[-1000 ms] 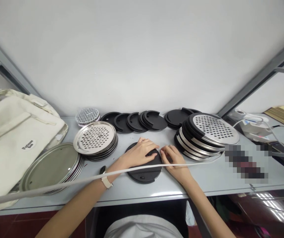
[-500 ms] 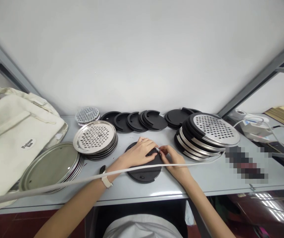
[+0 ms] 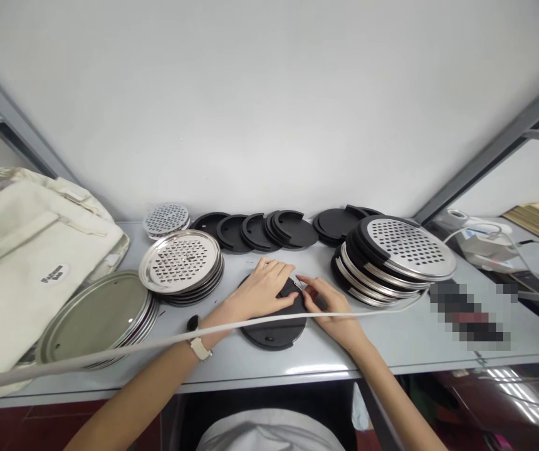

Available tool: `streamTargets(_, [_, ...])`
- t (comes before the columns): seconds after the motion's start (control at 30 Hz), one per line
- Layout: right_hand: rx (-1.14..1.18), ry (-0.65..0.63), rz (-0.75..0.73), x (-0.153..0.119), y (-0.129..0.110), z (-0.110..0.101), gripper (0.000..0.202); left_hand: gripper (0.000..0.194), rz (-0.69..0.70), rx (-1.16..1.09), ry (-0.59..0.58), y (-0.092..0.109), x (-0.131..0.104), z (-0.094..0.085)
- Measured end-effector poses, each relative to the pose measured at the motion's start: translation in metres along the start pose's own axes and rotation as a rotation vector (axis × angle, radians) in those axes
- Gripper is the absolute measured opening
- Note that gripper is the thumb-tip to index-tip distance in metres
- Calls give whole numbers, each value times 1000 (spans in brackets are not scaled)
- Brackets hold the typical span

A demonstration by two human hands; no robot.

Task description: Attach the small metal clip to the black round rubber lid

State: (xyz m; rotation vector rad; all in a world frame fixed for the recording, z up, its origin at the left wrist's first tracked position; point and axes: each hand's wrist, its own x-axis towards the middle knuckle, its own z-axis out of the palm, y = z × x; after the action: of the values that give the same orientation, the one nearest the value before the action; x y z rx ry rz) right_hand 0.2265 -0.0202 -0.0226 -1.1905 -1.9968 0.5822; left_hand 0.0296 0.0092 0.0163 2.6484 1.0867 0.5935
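Note:
A black round disc [image 3: 274,331] with a raised rim section lies flat on the table in front of me. Across its upper left part rests my left hand [image 3: 261,292], palm down, its thumb spread away from the fingers. At the disc's right edge, my right hand [image 3: 328,304] pinches a small shiny metal piece [image 3: 298,285] between thumb and fingers. The piece is too small to name, and part of it is hidden by the fingertips. The left thumb and forefinger lie close to it.
A perforated metal plate stack [image 3: 180,262] and large round lids [image 3: 98,313] stand left, beside a cream bag [image 3: 29,263]. More black discs [image 3: 293,228] line the wall. Assembled perforated discs [image 3: 408,244] are stacked right. A white cable [image 3: 156,343] crosses in front of my forearms.
Both hands stay at the disc's right edge. My right forefinger has stretched out a little to the left above the metal piece, whose angle looks slightly different.

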Motion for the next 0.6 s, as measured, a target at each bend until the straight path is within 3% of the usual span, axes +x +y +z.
streamTargets(0.2, [113, -53, 71, 5, -2, -3, 27, 71, 9, -74, -133, -1, -20, -14])
streamTargets(0.4, [208, -148, 129, 13, 8, -7, 27, 56, 67, -50, -195, -11, -35, -5])
streamTargets(0.6, [361, -258, 198, 22, 18, -8, 31, 45, 82, -100, -200, -19, -30, -12])
